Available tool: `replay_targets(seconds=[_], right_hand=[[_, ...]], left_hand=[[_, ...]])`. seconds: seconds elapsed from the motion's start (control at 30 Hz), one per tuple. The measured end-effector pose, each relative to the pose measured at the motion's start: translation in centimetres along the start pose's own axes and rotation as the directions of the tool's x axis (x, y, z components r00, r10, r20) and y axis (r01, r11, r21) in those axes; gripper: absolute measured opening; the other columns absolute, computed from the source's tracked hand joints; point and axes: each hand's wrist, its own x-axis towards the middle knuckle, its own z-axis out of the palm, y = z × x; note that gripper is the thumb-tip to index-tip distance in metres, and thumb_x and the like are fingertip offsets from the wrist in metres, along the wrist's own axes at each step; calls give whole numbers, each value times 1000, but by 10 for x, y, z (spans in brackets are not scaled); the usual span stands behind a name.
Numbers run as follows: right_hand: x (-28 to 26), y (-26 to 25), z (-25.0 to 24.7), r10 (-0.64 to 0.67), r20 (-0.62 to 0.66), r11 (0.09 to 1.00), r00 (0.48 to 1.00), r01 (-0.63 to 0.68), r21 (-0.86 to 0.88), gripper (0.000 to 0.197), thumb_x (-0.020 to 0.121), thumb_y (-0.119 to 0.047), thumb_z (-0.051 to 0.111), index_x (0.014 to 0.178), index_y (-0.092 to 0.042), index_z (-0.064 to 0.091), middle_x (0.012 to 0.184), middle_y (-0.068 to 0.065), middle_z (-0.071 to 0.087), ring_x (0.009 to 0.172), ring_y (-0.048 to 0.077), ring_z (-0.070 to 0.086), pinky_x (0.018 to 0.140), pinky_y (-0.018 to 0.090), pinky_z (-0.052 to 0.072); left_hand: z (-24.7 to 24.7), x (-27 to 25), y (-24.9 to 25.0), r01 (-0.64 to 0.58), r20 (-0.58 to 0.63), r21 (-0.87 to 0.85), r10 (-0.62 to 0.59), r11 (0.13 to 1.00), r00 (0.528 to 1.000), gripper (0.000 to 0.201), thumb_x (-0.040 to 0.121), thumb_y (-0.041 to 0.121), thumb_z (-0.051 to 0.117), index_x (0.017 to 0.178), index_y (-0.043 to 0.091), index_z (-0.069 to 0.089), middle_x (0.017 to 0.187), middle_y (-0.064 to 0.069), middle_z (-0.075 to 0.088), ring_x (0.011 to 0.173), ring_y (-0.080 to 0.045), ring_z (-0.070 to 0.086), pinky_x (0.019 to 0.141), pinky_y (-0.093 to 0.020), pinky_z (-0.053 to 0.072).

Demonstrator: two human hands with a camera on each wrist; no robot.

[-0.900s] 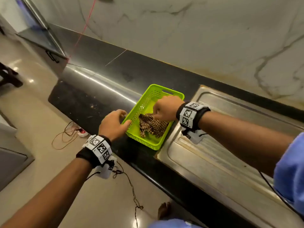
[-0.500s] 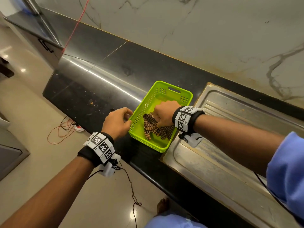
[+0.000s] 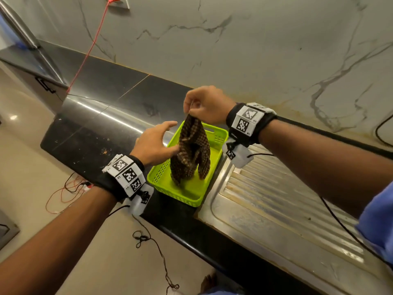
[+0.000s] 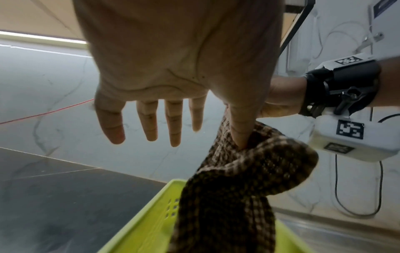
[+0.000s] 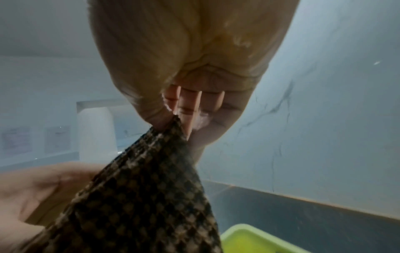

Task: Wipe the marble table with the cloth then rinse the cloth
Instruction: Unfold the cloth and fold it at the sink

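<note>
Pinched by one corner betw. thumb & fingertips of the right hand [image 3: 209, 104], the cloth [image 3: 191, 150] is hung above the green basket [image 3: 187, 193], prob. to unfurl it. Left hand [image 3: 153, 143] is spread wide, thumb touching a fold, likely to be gripped next.

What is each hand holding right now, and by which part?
The right hand pinches the cloth by its top corner, above the basket. The left hand holds nothing; its thumb touches the cloth's side.

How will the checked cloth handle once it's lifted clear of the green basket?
Likely floppy: the cloth droops in folds from the right hand pinching one corner. Probably light, since a fingertip pinch carries it. The left hand touches its side.
</note>
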Motion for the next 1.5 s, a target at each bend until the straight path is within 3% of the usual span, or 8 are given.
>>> replay_targets(seconds=[0.27, 0.57, 0.77, 0.9, 1.03, 1.17, 1.33, 1.5], right_hand=[[-15, -12, -87, -86, -141, 991, 986, 70, -113, 27, 86, -10, 55, 98, -26, 74, 88, -7, 68, 80, 9, 60, 64, 13, 40], [-65, 6, -193, -9, -244, 949, 970, -68, -307, 33, 81, -6, 55, 97, -26, 76, 84, -10, 66, 80, 11, 56, 81, 22, 44], [-142, 60, -212, 153, -245, 922, 957, -227, -314, 40, 82, 3, 54, 109, -18, 74, 107, 6, 72, 88, 18, 57, 85, 28, 44], [-179, 84, -219, 215, -307, 890, 927, -316, -329, 35, 83, -5, 58, 107, -24, 74, 103, 2, 73, 84, 17, 59, 80, 30, 46], [-207, 101, -224, 239, -435, 871, 868, -390, -299, 26, 81, -16, 64, 102, -27, 73, 91, -4, 73, 81, 16, 64, 72, 26, 44], [-230, 96, -215, 222, -595, 897, 773, -400, -186, 14, 76, -38, 74, 79, -26, 67, 71, -8, 65, 68, 13, 60, 63, 23, 38], [-249, 75, -171, 252, -312, 968, 916, -237, 86, 16, 81, -43, 74, 84, -29, 70, 72, -12, 67, 68, 4, 62, 66, 23, 46], [-261, 82, -132, 331, -298, 905, 895, -213, 368, 25, 80, -36, 78, 101, -23, 70, 81, -4, 74, 77, 8, 70, 73, 24, 56]], left_hand=[[-15, 10, 87, -26, -143, -134, 7, 991, 990, 77, 66, 76, 63, 127, 31, 52, 109, 5, 64, 98, -14, 62, 86, -36, 52], [-18, 35, 168, -90, -318, 213, 156, 973, 935, 24, 78, 30, 56, 97, 21, 66, 97, -12, 70, 95, -40, 63, 75, -40, 49], [-30, 49, 216, -343, -189, -256, 301, 904, 935, 23, 77, 35, 63, 71, 14, 67, 64, 0, 59, 63, -6, 46, 59, -26, 33], [-7, 47, 252, -321, -18, -444, 350, 836, 937, 23, 82, 17, 67, 78, -5, 64, 71, -7, 52, 69, -15, 47, 66, -29, 40], [10, 39, 281, -292, 24, -497, 349, 817, 937, 15, 90, 11, 65, 75, 7, 60, 69, -5, 54, 58, -10, 52, 57, -27, 49], [30, 30, 301, -176, 27, -603, 240, 778, 970, 14, 89, 12, 67, 80, 4, 59, 72, -6, 59, 53, -6, 59, 55, -22, 56], [52, 18, 314, -52, 63, -692, 131, 720, 989, 17, 85, 14, 72, 85, 3, 59, 83, -13, 63, 63, -14, 65, 54, -22, 56], [63, 10, 310, 12, 60, -752, 50, 659, 997, 23, 83, 15, 74, 78, 10, 52, 87, -17, 65, 69, -20, 68, 59, -27, 60]])
